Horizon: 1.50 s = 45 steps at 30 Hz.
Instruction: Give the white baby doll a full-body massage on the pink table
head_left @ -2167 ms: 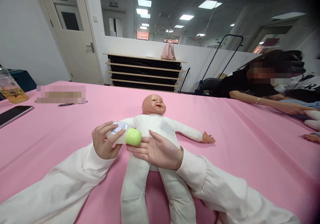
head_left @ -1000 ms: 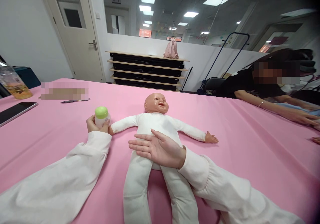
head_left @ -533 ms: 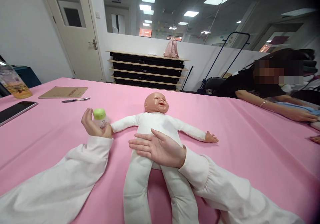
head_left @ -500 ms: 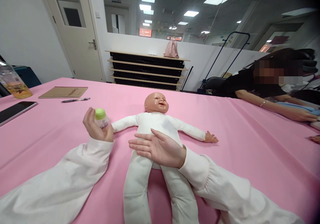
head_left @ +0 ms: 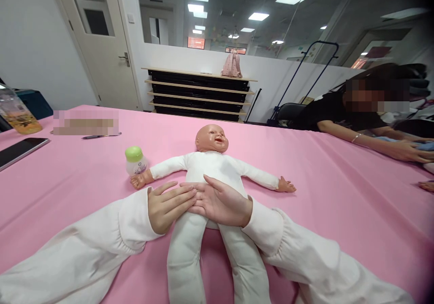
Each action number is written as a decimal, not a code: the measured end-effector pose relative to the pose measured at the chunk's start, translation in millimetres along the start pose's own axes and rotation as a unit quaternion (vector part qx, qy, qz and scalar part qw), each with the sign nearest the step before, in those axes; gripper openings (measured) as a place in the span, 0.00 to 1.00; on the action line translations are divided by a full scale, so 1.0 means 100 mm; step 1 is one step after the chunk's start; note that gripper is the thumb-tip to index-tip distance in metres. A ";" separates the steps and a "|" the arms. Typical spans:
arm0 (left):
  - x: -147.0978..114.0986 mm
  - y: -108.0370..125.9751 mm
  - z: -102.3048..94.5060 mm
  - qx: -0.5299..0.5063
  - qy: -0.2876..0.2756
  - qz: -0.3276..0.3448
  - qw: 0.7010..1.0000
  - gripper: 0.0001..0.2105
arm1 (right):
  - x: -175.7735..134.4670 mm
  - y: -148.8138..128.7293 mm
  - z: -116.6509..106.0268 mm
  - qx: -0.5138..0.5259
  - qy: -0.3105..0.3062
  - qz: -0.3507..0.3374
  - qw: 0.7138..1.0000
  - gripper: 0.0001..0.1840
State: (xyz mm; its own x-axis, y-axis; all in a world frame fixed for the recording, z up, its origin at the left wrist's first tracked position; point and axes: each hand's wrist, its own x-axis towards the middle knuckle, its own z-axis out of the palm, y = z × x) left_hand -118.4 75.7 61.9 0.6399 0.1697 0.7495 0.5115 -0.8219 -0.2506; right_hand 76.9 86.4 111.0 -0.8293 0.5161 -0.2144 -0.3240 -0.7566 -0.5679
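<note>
A baby doll (head_left: 210, 163) with a white cloth body lies face up on the pink-covered table, its arms spread and its legs toward me. Over its lower belly my right hand (head_left: 222, 202) is held palm up, fingers stretched out. My left hand (head_left: 171, 204), palm down with straight fingers, lays its fingertips across the fingers of my right hand. Neither hand grips anything. A small bottle with a green cap (head_left: 134, 160) stands upright beside the doll's hand at the left, which hides part of its base.
On the left are a phone (head_left: 22, 152), a drink bottle (head_left: 20, 114) and a pen (head_left: 101, 136) by a blurred-out flat item (head_left: 84, 125). A person in black (head_left: 359, 118) leans on the table at right, hands on blue cloth. Shelves (head_left: 200, 91) stand behind.
My left hand has left the green-capped bottle, which now stands on the table, and moved right and down onto my right hand's fingers. My right hand has stayed in place.
</note>
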 end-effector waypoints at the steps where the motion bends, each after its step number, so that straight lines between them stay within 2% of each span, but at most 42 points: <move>1: 0.00 0.01 0.00 -0.002 -0.006 0.008 1.000 0.15 | 0.00 0.00 -0.01 0.001 -0.005 0.000 1.000 0.27; 7: 0.03 0.05 0.01 -0.053 -0.063 0.051 0.995 0.17 | 0.01 0.00 -0.03 0.008 0.014 0.007 1.000 0.27; 11: 0.04 0.07 0.04 -0.040 -0.089 0.037 0.995 0.19 | 0.01 -0.02 0.01 -0.008 0.013 0.012 1.000 0.29; 14: 0.04 0.09 0.06 -0.007 -0.064 0.005 0.998 0.19 | 0.01 -0.02 0.03 -0.012 0.006 0.007 1.000 0.28; 17: 0.03 0.11 0.05 -0.004 -0.008 0.005 1.000 0.16 | 0.01 -0.01 0.01 -0.004 0.006 0.003 1.000 0.27; 19: 0.03 0.12 0.03 -0.013 0.000 0.012 1.000 0.15 | 0.01 -0.01 -0.01 -0.001 0.014 0.007 1.000 0.27; 24: 0.06 0.14 -0.01 -0.042 -0.061 0.056 0.996 0.17 | 0.00 -0.02 -0.03 -0.023 0.010 0.024 0.999 0.28; 28: 0.07 0.12 0.02 -0.027 -0.088 0.025 0.995 0.18 | 0.00 -0.03 -0.01 -0.028 -0.004 0.028 0.999 0.29; 33: 0.07 0.11 0.04 -0.022 -0.034 -0.014 0.999 0.16 | 0.01 -0.02 0.02 -0.023 -0.005 0.002 1.000 0.27; 36: 0.08 0.12 0.01 -0.035 0.007 -0.006 0.999 0.14 | 0.01 0.01 0.00 -0.034 0.009 -0.015 0.999 0.25; 39: 0.08 0.15 -0.04 -0.063 0.021 0.019 0.998 0.11 | -0.01 0.03 0.01 -0.094 0.020 -0.054 0.994 0.20; 41: 0.08 0.17 -0.05 -0.077 0.016 0.033 0.996 0.10 | -0.03 0.00 0.03 -0.164 0.034 -0.119 0.979 0.16; 42: 0.09 0.18 -0.05 -0.081 0.013 0.034 0.996 0.10 | -0.04 -0.02 0.05 -0.216 0.043 -0.161 0.962 0.15; 43: 0.09 0.17 -0.04 -0.086 0.013 0.029 0.996 0.10 | -0.06 -0.06 0.07 -0.284 0.055 -0.206 0.935 0.14; 44: 0.11 0.16 -0.02 -0.095 0.019 0.022 0.995 0.11 | -0.09 -0.11 0.09 -0.366 0.068 -0.247 0.895 0.14; 45: 0.13 0.15 0.00 -0.107 0.031 0.013 0.994 0.12 | -0.11 -0.16 0.09 -0.452 0.080 -0.282 0.842 0.13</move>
State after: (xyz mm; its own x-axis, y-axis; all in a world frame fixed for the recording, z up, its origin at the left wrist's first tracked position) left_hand -102.6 65.7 68.5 0.6120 0.1180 0.7820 0.3568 -0.9237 -0.1398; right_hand 87.1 89.2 130.0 -0.5643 0.7935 0.2280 -0.1056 0.2046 -0.9731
